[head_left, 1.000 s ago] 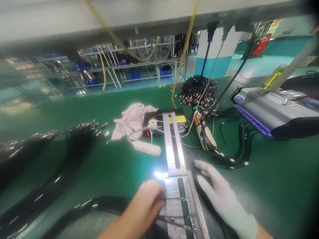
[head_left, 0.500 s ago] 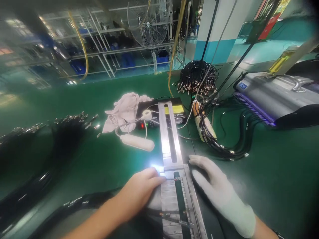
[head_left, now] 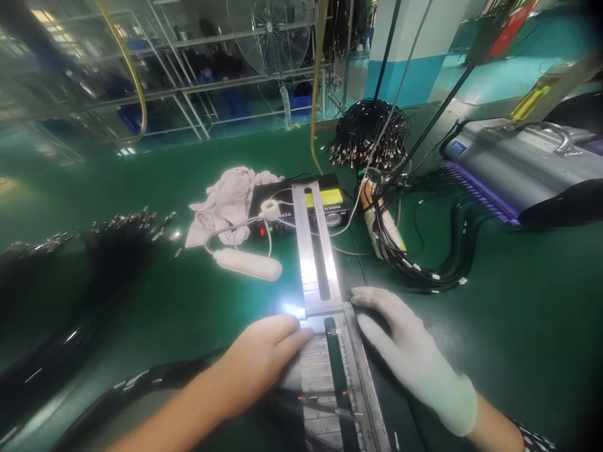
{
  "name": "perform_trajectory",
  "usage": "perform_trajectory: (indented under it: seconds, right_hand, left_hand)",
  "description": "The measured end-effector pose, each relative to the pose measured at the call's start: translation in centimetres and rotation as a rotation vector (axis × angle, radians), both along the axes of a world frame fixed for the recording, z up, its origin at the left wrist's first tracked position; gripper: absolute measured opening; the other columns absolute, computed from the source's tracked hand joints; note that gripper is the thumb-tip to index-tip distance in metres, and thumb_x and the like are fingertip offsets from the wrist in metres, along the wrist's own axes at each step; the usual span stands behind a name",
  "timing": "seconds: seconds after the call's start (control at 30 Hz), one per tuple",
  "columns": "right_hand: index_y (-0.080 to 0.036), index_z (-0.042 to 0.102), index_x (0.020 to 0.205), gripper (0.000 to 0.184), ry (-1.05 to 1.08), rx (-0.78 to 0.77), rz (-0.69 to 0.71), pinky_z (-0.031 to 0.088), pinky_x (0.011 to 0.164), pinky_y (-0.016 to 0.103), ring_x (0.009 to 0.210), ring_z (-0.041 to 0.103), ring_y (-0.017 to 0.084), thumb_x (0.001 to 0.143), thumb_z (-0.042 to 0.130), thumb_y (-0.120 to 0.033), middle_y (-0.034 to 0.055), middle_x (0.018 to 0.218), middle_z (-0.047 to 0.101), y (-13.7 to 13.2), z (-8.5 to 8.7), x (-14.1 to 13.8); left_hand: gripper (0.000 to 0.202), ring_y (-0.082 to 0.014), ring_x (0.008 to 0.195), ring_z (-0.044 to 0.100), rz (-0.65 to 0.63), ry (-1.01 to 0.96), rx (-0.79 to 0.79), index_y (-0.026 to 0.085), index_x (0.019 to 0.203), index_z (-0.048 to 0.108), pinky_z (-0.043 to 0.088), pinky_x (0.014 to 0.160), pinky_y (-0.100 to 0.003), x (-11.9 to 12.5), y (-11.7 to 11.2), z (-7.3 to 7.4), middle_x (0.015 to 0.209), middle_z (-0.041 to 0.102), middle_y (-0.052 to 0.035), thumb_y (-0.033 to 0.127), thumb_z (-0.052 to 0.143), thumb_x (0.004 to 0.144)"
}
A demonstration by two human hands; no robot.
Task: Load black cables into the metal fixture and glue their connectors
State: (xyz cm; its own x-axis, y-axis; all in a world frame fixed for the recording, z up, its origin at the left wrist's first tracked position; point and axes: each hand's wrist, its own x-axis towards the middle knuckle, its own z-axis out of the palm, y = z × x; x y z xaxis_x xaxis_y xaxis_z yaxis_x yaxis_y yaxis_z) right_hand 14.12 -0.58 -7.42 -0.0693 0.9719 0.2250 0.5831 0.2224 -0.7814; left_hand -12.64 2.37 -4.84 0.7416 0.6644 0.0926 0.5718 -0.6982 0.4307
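My bare left hand [head_left: 261, 355] lies on the left edge of a long metal fixture [head_left: 316, 263] with a dark slot, fingers together and stretched toward a bright glint on the metal. My right hand [head_left: 409, 355], in a white glove, rests flat on the green bench just right of the fixture, fingers spread and holding nothing. Thin black cables [head_left: 325, 405] cross the fixture's ridged near section under my left wrist.
Behind the fixture are a black box with a yellow label [head_left: 325, 204], a pink rag [head_left: 226, 201] and a white handle-shaped tool [head_left: 247, 265]. Black cable bundles [head_left: 117, 251] lie left, a coil [head_left: 367, 132] at the back, a grey machine [head_left: 518, 166] right.
My left hand has slid forward and stretched its fingers along the fixture's edge. The gloved right hand stays beside it. The view has tilted down and closer.
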Motion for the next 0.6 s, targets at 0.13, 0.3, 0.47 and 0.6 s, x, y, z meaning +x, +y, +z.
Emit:
perform_trajectory:
  seconds: [0.13,0.3,0.47,0.6]
  right_hand:
    - [-0.024,0.067,0.106,0.021,-0.003,-0.013,0.008,0.053,0.100,0.044,0.112,0.063,0.025,0.095,0.052,-0.032,0.0063,0.118,0.068,0.0,0.2,-0.1]
    - [-0.025,0.068,0.105,0.021,-0.013,-0.024,0.005,0.053,0.101,0.045,0.113,0.063,0.025,0.095,0.052,-0.033,0.0058,0.119,0.068,-0.1,0.1,0.0]
    - [-0.025,0.068,0.104,0.021,-0.033,-0.050,0.031,0.051,0.102,0.047,0.114,0.062,0.026,0.095,0.051,-0.033,0.0061,0.119,0.068,0.1,0.2,0.0]
    - [-0.025,0.068,0.101,0.022,-0.055,-0.045,0.028,0.052,0.100,0.048,0.112,0.063,0.027,0.095,0.050,-0.035,0.0061,0.116,0.069,0.2,0.3,-0.1]
  left_hand:
    - [0.031,-0.0159,0.081,0.059,-0.055,-0.103,-0.080,0.019,0.114,0.059,0.048,0.073,-0.026,-0.2,0.1,-1.1,0.091,0.064,-0.0054,0.014,0.032,0.101]
    - [0.034,-0.0165,0.092,0.055,0.019,-0.142,-0.013,0.027,0.120,0.060,0.045,0.078,-0.028,-1.1,-0.7,-2.4,0.105,0.059,-0.0056,0.014,0.035,0.101]
    - [0.047,-0.0182,0.077,0.045,0.139,0.023,0.219,0.036,0.134,0.056,0.035,0.068,-0.032,-2.0,-2.5,-3.8,0.087,0.055,-0.0044,0.016,0.029,0.102]
    - [0.045,-0.0185,0.077,0.047,0.119,0.049,0.074,0.029,0.134,0.056,0.034,0.069,-0.032,-1.5,-2.8,-2.7,0.086,0.057,-0.0048,0.017,0.027,0.102]
